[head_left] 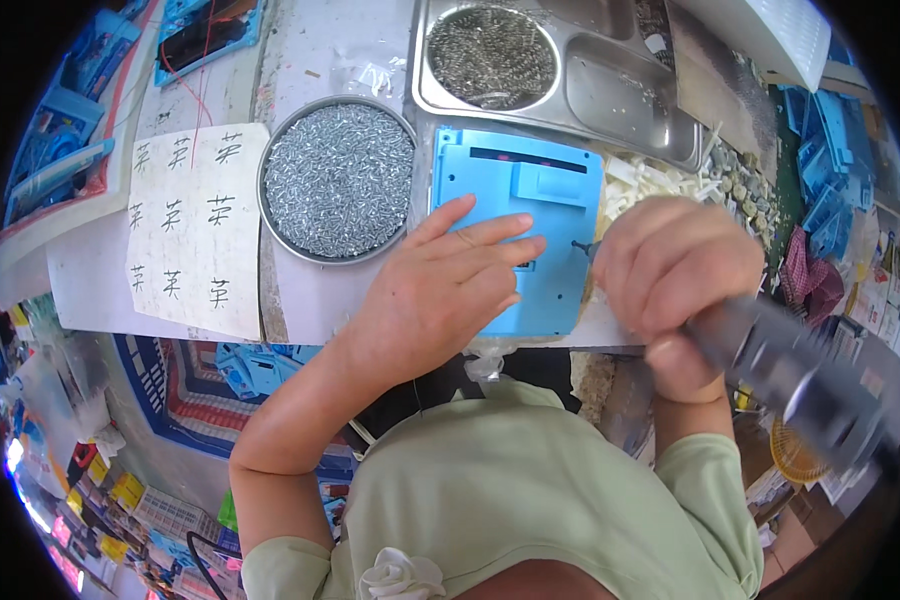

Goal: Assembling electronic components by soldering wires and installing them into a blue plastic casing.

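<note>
White worktop [300,300]: blue plastic panel [515,190], screw pan [338,180], steel tray [610,95].

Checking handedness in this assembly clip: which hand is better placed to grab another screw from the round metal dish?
Left. The left hand lies flat on the blue plastic panel, right beside the round metal dish of silver screws. The right hand is farther away and grips a dark powered screwdriver.

flat blue plastic panel [515,200] (underside up) on table.
</note>
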Motion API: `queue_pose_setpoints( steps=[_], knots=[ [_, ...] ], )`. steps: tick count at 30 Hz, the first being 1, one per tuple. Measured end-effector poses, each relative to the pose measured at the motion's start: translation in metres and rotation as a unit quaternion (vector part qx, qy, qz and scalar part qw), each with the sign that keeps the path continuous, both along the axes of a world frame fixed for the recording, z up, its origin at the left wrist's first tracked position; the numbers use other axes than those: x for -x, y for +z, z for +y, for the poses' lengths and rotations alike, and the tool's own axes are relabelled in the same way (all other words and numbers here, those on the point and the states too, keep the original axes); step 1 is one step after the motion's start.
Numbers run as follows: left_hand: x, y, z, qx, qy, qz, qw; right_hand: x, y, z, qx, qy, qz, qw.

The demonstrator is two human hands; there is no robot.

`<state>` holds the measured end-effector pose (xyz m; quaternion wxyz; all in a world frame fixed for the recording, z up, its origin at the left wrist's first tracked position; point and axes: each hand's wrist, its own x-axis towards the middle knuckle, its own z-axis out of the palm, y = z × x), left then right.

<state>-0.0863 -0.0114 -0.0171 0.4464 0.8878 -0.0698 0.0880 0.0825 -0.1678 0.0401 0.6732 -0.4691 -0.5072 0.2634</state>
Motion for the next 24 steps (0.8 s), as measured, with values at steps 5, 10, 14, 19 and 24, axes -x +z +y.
queue_pose_setpoints(
  steps=[5, 10, 14, 19, 24],
  knots=[
    [-0.007, 0.000, 0.004, -0.013, -0.004, -0.012, 1.000, -0.048, 0.002, 0.016, -0.051, -0.045, -0.009, 0.998],
    [-0.001, -0.004, 0.001, 0.007, -0.002, -0.007, 1.000, -0.044, -0.004, 0.024, -0.008, -0.035, -0.024, 0.999],
    [-0.001, -0.005, -0.001, 0.013, -0.002, -0.015, 1.000, -0.043, -0.009, 0.024, -0.029, -0.026, 0.035, 0.999],
    [-0.002, -0.006, -0.001, 0.023, 0.017, -0.031, 0.999, -0.055, -0.013, 0.033, -0.007, 0.031, 0.034, 0.999],
    [-0.001, -0.010, -0.002, 0.054, 0.035, -0.077, 0.995, -0.047, 0.036, 0.019, -0.049, 0.055, 0.011, 0.997]
  ],
)
